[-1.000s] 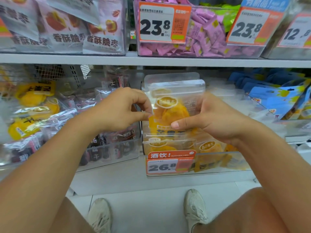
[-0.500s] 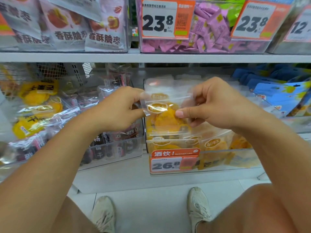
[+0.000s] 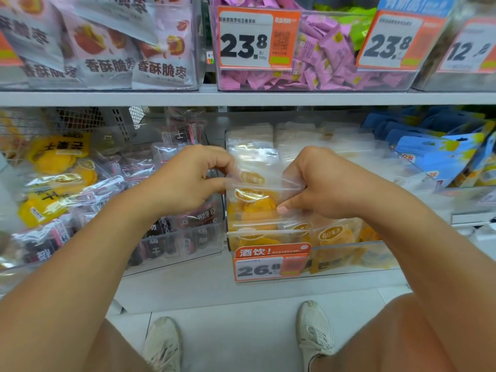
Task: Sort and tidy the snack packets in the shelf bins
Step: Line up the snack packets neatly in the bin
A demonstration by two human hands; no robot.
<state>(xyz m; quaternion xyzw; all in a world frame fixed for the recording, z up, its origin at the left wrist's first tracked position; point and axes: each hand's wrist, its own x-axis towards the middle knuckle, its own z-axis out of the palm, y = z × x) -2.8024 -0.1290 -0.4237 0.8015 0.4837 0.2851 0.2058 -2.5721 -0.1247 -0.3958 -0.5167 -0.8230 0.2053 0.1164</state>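
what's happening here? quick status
A person crouches at a store shelf, tidying snack bins. Both hands hold one clear packet of orange dried fruit: the left hand pinches its left edge, the right hand grips its right side. The packet sits upright in the clear bin with the 26.8 price tag, among matching packets. The dark packets in the neighbouring bin lie untouched.

Orange price tag [image 3: 258,38] reading 23.8 on the upper shelf's front; grey shelf edge [image 3: 241,98] beneath it; white tiled floor [image 3: 236,331] below; two pale sneakers [image 3: 314,330] standing apart.
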